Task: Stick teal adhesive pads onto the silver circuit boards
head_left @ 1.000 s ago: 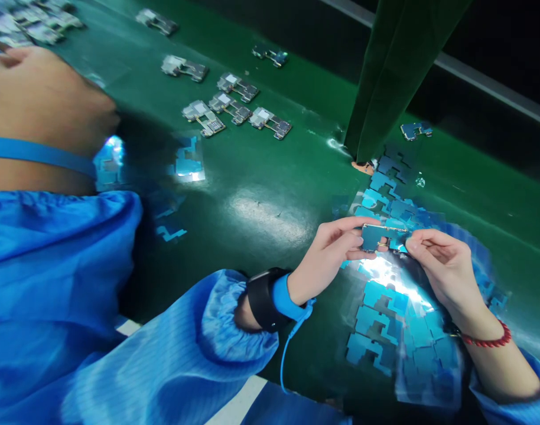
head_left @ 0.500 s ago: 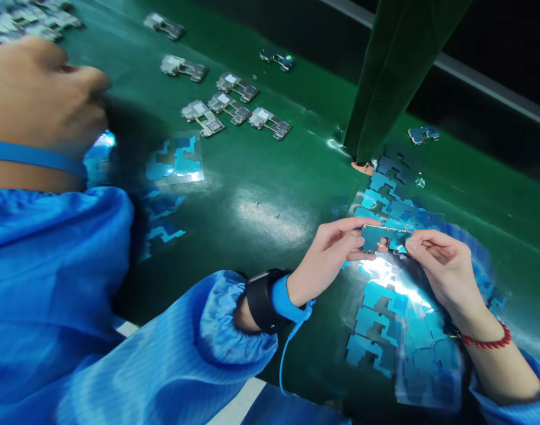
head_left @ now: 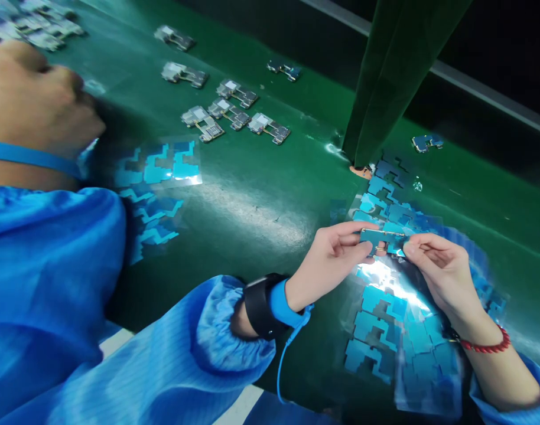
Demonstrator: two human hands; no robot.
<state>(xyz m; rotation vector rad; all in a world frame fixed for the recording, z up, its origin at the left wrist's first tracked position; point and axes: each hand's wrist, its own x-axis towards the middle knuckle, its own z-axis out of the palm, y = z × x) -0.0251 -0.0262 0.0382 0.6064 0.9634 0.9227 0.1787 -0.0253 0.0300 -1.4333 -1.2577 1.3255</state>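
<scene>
A green desk [head_left: 292, 162] fills most of the view, with white glare across its middle. Past its far edge the room is dark, crossed by a pale rail [head_left: 491, 97]. A dark green post [head_left: 394, 77] slants down to the desk near that edge.

On the left, a co-worker's blue sleeve [head_left: 48, 265] hides part of the desk. The co-worker's hand [head_left: 39, 112] is blurred, fingers bent; whether it holds anything cannot be told.

Blue film pieces [head_left: 371, 324] spread over the desk's right part, from the foot of the post toward the near edge, below the person's hands. A smaller batch of film [head_left: 185, 168] lies beside the co-worker's sleeve.

Toward the far left corner is a heap of circuit boards [head_left: 39, 29]. Six pale boards [head_left: 269, 128] lie loose between heap and post, and two darker boards [head_left: 427, 143] lie near the far edge, one on each side of the post.

The held board [head_left: 371, 236] is up off the desk, above the film pieces, between the person's two hands. The left hand [head_left: 334, 254] grasps its left end, thumb on the near face, forefinger along the top edge. The right hand [head_left: 442, 262] pinches the right end between thumb and forefinger.
</scene>
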